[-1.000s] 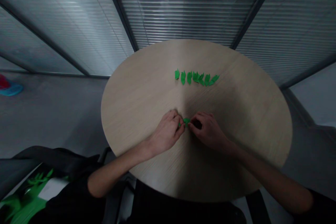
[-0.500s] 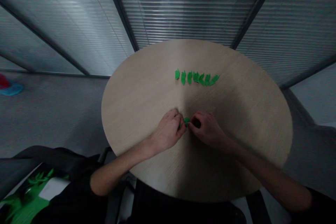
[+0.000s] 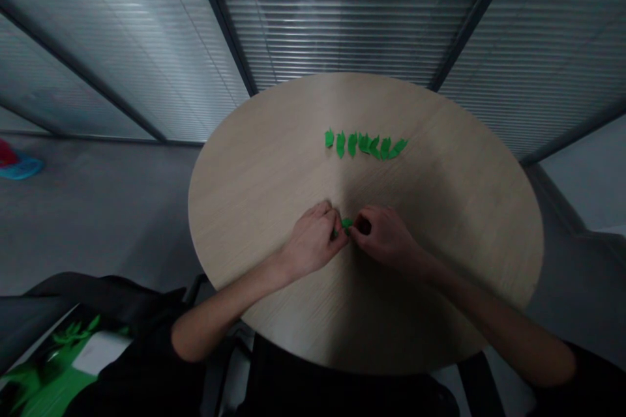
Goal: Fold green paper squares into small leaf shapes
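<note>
Near the middle of the table, my left hand point(image 3: 317, 236) and my right hand point(image 3: 384, 234) almost meet. Between their fingertips is a small green leaf-shaped piece point(image 3: 347, 223), pinched from both sides. Fingers cover much of it, so its full outline is hidden; a bit of green also shows inside the left fingers. Farther back lies a row of several green leaf-shaped pieces point(image 3: 353, 144), some overlapping toward the right end. Both hands are closed, thumbs against forefingers.
The oval-looking wooden table point(image 3: 254, 176) stands close to glass panels with blinds point(image 3: 342, 26). At lower left, a box point(image 3: 53, 371) holds green material and a white rectangular item point(image 3: 101, 352). A blue and red object point(image 3: 20, 166) is on the floor at far left.
Both hands stay at nearly the same spot, with only slight finger movement around the green piece. The row of green pieces looks unchanged; the view has shifted a little.
</note>
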### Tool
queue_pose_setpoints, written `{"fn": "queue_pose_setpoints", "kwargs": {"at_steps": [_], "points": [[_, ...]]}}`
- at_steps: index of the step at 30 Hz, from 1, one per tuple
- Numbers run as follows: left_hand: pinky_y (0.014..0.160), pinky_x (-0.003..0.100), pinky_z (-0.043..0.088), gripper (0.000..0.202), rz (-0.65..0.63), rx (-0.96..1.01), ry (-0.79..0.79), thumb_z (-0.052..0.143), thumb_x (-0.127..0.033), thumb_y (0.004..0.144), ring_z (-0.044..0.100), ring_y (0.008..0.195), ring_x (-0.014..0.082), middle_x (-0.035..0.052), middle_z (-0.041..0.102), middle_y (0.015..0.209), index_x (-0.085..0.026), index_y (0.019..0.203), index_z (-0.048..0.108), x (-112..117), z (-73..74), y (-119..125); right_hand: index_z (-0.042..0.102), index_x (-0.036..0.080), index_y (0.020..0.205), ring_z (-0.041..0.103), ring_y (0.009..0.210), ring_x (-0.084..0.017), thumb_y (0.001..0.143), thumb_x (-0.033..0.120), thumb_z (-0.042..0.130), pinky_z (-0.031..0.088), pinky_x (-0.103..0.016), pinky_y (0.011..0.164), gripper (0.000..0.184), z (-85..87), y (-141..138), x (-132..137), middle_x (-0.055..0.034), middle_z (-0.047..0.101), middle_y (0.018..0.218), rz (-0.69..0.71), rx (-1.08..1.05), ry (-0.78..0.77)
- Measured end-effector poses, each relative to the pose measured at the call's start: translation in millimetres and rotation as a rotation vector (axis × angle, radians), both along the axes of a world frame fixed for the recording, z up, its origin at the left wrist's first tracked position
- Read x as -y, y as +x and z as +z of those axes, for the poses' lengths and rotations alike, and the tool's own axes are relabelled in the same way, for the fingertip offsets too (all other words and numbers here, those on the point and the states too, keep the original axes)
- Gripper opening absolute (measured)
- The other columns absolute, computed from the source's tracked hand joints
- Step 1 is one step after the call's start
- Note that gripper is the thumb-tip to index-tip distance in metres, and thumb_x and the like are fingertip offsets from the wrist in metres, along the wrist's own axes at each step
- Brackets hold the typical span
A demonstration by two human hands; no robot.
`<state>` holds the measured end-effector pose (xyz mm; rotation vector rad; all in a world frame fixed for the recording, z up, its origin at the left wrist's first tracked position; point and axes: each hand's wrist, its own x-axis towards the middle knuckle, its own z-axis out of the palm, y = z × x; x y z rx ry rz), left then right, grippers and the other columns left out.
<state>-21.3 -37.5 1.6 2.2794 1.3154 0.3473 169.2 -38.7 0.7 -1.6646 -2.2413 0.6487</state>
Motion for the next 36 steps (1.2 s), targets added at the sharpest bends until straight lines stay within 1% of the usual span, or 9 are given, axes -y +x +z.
{"fn": "queue_pose_setpoints", "kwargs": {"at_steps": [4,7,12,16,21,29,33,36], "points": [[0.083,0.041,0.053,0.017,0.012,0.036,-0.033,0.059,-0.024,0.095,0.058,0.085,0.0225,0.005,0.056,0.09,-0.021,0.079,0.053,-0.5,-1.8,-1.7,0.064,0.019,0.073,0.06,0.07,-0.018,0.087,0.024,0.069,0.036,-0.032,0.067,0.017,6.3,-0.6,-1.6,-0.0051,0.069,0.077,-0.005,0.022,-0.036],[0.08,0.04,0.052,0.017,0.02,0.064,-0.017,0.059,-0.025,0.096,0.056,0.083,0.022,0.0043,0.054,0.091,-0.022,0.081,0.051,-0.5,-3.7,-2.8,0.063,0.019,0.073,0.058,0.069,-0.018,0.087,0.024,0.07,0.034,-0.031,0.065,0.016,8.3,0.1,-3.2,-0.0045,0.068,0.076,-0.011,0.037,-0.055],[0.071,0.037,0.049,0.012,0.052,0.143,-0.012,0.062,-0.022,0.093,0.054,0.076,0.0183,0.0025,0.052,0.096,-0.022,0.094,0.05,-1.3,-7.5,-5.4,0.059,0.019,0.074,0.056,0.07,-0.017,0.086,0.024,0.07,0.033,-0.031,0.066,0.017,5.4,1.9,-5.0,-0.0034,0.065,0.077,0.012,0.025,-0.042],[0.068,0.034,0.046,0.014,0.067,0.19,-0.009,0.063,-0.023,0.094,0.052,0.073,0.0162,0.0017,0.052,0.097,-0.022,0.095,0.049,-1.5,-9.8,-5.9,0.056,0.02,0.073,0.052,0.068,-0.016,0.087,0.026,0.069,0.032,-0.031,0.066,0.02,2.2,2.2,-5.1,-0.0022,0.062,0.075,0.018,0.023,-0.01],[0.069,0.035,0.047,0.012,0.073,0.177,0.026,0.061,-0.024,0.097,0.052,0.073,0.0165,0.0024,0.052,0.099,-0.022,0.097,0.049,0.4,-11.9,-4.8,0.053,0.02,0.072,0.049,0.068,-0.016,0.088,0.026,0.069,0.03,-0.032,0.067,0.023,1.1,2.1,-5.2,-0.001,0.059,0.073,0.038,0.024,0.018],[0.071,0.034,0.047,0.01,0.036,0.217,0.062,0.06,-0.025,0.101,0.054,0.078,0.0179,0.0031,0.053,0.099,-0.022,0.099,0.051,3.0,-14.8,-11.5,0.054,0.02,0.074,0.051,0.072,-0.017,0.089,0.025,0.068,0.032,-0.032,0.071,0.021,2.6,3.3,-4.5,-0.0016,0.061,0.078,0.067,0.039,0.021],[0.071,0.034,0.046,0.014,0.057,0.208,0.052,0.064,-0.027,0.1,0.053,0.08,0.0184,0.0031,0.053,0.098,-0.022,0.097,0.052,2.5,-14.2,-15.6,0.055,0.02,0.075,0.05,0.073,-0.017,0.088,0.024,0.069,0.032,-0.032,0.071,0.019,4.7,3.9,-4.6,-0.0017,0.061,0.08,0.071,0.049,0.016],[0.072,0.035,0.046,0.013,0.058,0.186,0.041,0.064,-0.026,0.1,0.054,0.08,0.0187,0.0033,0.054,0.099,-0.021,0.097,0.053,1.4,-13.3,-16.4,0.056,0.02,0.075,0.051,0.072,-0.017,0.088,0.024,0.069,0.033,-0.032,0.071,0.019,4.7,4.3,-5.4,-0.0012,0.061,0.079,0.072,0.051,0.016]]}}
